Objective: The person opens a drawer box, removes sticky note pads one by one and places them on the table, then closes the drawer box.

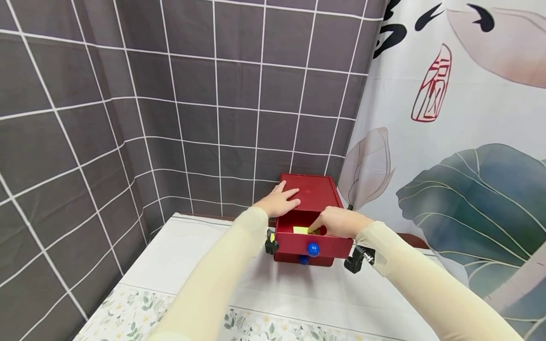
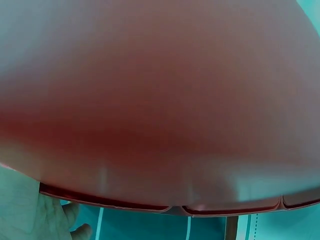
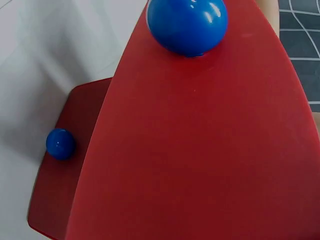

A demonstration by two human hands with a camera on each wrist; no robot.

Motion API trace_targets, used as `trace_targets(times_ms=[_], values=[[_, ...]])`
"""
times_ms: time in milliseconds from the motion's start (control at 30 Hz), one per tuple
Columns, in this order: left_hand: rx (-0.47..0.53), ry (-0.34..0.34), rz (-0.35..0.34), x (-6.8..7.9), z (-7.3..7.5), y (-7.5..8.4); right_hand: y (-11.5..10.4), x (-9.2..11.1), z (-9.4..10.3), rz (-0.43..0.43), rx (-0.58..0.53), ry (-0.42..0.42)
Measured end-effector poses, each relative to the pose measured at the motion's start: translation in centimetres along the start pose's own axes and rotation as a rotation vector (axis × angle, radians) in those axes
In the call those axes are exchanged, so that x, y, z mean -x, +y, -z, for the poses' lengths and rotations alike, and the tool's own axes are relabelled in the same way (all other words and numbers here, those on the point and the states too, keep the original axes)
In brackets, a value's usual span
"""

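A red two-drawer box (image 1: 309,187) stands on the table with its upper drawer (image 1: 294,242) pulled out. My left hand (image 1: 279,202) rests on the box's top at the left edge, fingers spread. Over the drawer's right part, my right hand (image 1: 341,221) reaches in with its fingers pointing down. Inside lies a flat yellow piece (image 1: 300,230), next to the right fingertips; whether they pinch anything is hidden. A blue knob (image 3: 187,25) sits on the upper drawer front, another blue knob (image 3: 60,144) on the lower drawer. In the left wrist view the left hand (image 2: 55,220) shows at the lower corner.
A white cloth (image 1: 200,237) covers the table, with a floral strip (image 1: 256,327) along its front. Behind hangs a dark grid curtain (image 1: 196,123); to the right, a white curtain (image 1: 384,104) with painted leaves stands close to the box.
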State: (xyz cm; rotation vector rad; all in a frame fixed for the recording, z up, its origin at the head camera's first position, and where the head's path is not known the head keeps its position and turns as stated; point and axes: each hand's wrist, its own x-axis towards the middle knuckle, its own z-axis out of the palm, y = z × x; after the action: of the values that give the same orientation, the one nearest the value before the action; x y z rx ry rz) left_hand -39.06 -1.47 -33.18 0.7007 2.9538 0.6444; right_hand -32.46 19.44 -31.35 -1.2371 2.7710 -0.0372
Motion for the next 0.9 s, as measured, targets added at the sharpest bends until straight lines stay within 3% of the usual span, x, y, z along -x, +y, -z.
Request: trace_targets(times_ms=[267,633,900], values=[[-0.007,-0.004,0.008,0.00,-0.10,0.04,-0.21,-0.16,-0.26,0.014,0.099,0.010],[-0.013,-0.004,0.007,0.12,0.10,0.22,0.32,-0.34,-0.38,0.005,0.026,0.038],[-0.004,-0.007,0.010,0.15,0.14,0.10,0.35,-0.13,-0.06,0.007,0.060,0.105]])
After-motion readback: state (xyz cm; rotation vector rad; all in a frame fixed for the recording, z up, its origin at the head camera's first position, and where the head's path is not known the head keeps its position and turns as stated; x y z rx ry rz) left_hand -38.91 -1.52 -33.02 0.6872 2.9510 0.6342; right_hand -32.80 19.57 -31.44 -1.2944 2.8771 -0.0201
